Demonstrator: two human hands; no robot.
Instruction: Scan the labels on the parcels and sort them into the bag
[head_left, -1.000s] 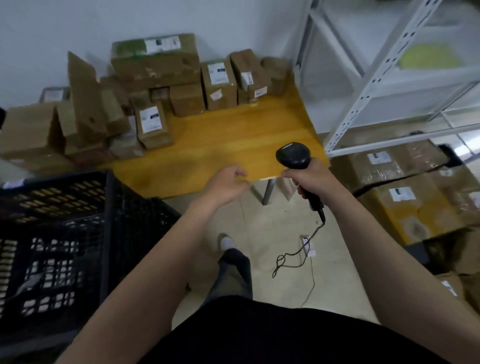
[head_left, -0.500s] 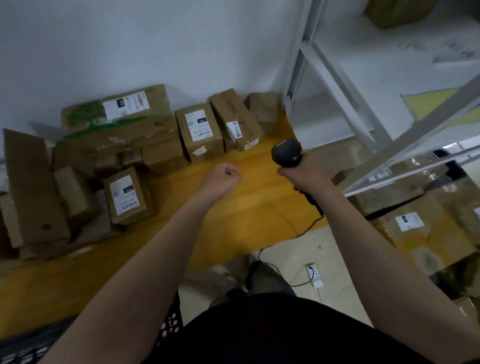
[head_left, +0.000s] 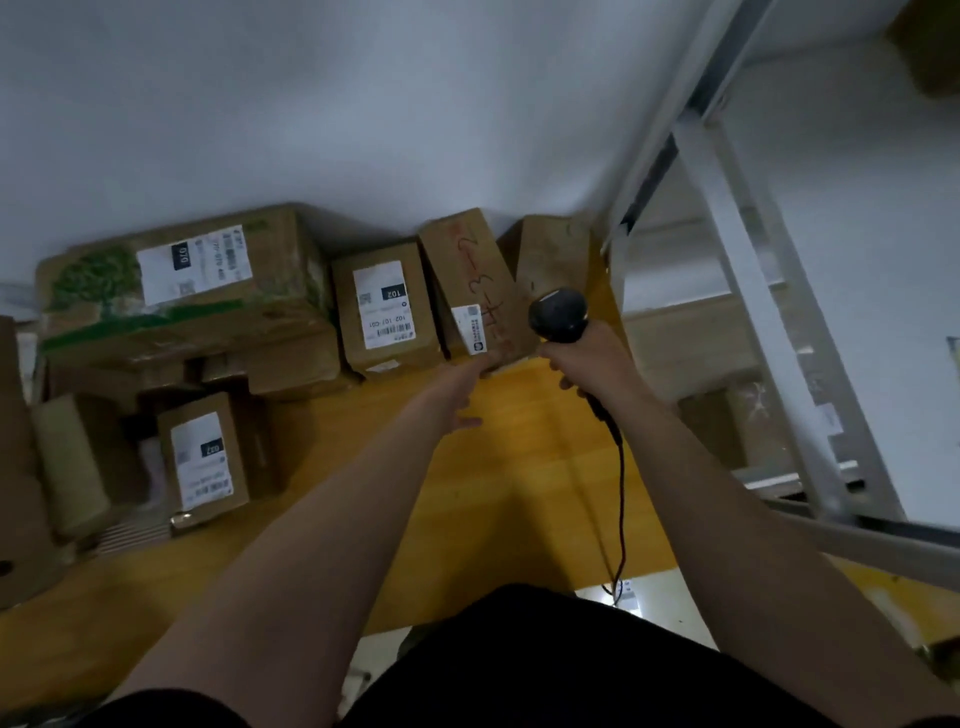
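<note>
Scanner (head_left: 558, 314) up, right hand (head_left: 582, 364) wrapped tight round its handle | left hand (head_left: 462, 387) stretched out, touching near edge of red-scrawled parcel (head_left: 475, 275), finger grip too blurred to call | parcel leans at table (head_left: 519, 493) back, against wall (head_left: 363, 104)
</note>
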